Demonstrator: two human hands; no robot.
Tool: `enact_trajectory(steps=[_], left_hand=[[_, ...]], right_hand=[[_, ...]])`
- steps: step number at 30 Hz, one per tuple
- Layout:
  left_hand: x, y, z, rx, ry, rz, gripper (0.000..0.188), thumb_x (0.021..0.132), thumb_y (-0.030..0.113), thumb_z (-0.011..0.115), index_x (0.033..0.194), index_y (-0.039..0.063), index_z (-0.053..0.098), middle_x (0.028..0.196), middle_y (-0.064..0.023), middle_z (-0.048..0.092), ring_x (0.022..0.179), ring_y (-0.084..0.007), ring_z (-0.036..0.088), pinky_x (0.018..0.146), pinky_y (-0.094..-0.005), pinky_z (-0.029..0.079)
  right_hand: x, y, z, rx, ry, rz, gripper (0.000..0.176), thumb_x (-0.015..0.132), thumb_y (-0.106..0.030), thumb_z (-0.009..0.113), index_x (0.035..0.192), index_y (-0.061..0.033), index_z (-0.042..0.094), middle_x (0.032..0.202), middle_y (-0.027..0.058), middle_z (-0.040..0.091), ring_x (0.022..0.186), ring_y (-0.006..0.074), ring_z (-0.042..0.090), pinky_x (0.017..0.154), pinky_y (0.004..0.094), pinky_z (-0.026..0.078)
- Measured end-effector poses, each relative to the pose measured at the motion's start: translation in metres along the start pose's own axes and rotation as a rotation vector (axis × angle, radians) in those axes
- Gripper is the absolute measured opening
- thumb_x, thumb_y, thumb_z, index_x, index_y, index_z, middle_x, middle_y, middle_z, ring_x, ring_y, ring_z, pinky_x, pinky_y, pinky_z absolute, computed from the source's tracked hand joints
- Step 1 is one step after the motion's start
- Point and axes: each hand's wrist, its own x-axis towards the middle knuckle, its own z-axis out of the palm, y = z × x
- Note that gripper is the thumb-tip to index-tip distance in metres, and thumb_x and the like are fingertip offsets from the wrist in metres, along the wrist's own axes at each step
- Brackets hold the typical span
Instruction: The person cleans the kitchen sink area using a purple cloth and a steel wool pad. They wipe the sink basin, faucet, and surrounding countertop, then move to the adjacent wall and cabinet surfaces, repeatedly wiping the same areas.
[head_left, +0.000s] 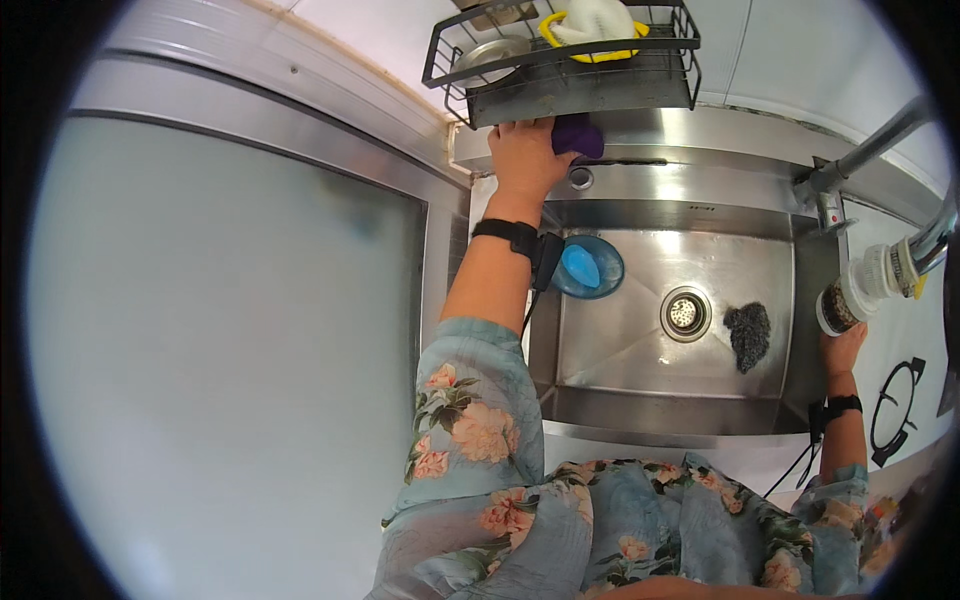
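Observation:
My left hand (525, 154) reaches to the back left corner of the stainless steel sink (645, 360), just under the wire rack, and holds a purple cloth (577, 139) against the steel ledge. Beneath my left wrist a blue bowl (611, 266) with a light blue piece inside sits in the basin's back left corner. A dark scouring pad (748, 337) lies right of the drain strainer (685, 315). At the sink's right rim is my right hand (841, 351), its fingers partly hidden behind the faucet's filter head (844, 300); whether it holds anything cannot be seen.
A black wire rack (577, 97) with a metal dish (491, 60) and a yellow-rimmed holder (600, 52) with something white hangs above the sink's back edge. The faucet pipe (870, 150) juts in from the right. A black pan support (892, 412) lies on the right counter. A frosted panel (225, 337) stands at left.

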Motion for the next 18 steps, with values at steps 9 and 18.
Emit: enact_trajectory(steps=[9, 18], left_hand=[[-0.008, -0.073, -0.03, 0.197, -0.264, -0.318, 0.033, 0.081, 0.029, 0.069, 0.102, 0.005, 0.068, 0.108, -0.014, 0.065, 0.1, -0.0353, 0.065, 0.086, -0.046, 0.054], [-0.007, -0.041, -0.033, 0.185, -0.363, -0.447, 0.033, 0.08, 0.027, 0.068, 0.104, 0.004, 0.068, 0.112, -0.0184, 0.064, 0.104, -0.038, 0.065, 0.087, -0.0472, 0.054]], right_hand=[[0.001, 0.002, 0.0, -0.023, -0.018, -0.047, 0.078, 0.073, -0.011, 0.074, 0.143, -0.0045, 0.042, 0.15, 0.0207, 0.038, 0.142, 0.0405, 0.03, 0.114, 0.049, 0.028], [0.009, -0.031, -0.028, 0.034, -0.005, 0.005, 0.097, 0.068, -0.007, 0.08, 0.15, -0.0068, 0.029, 0.157, 0.0133, 0.029, 0.145, 0.0351, 0.027, 0.115, 0.0468, 0.028]])
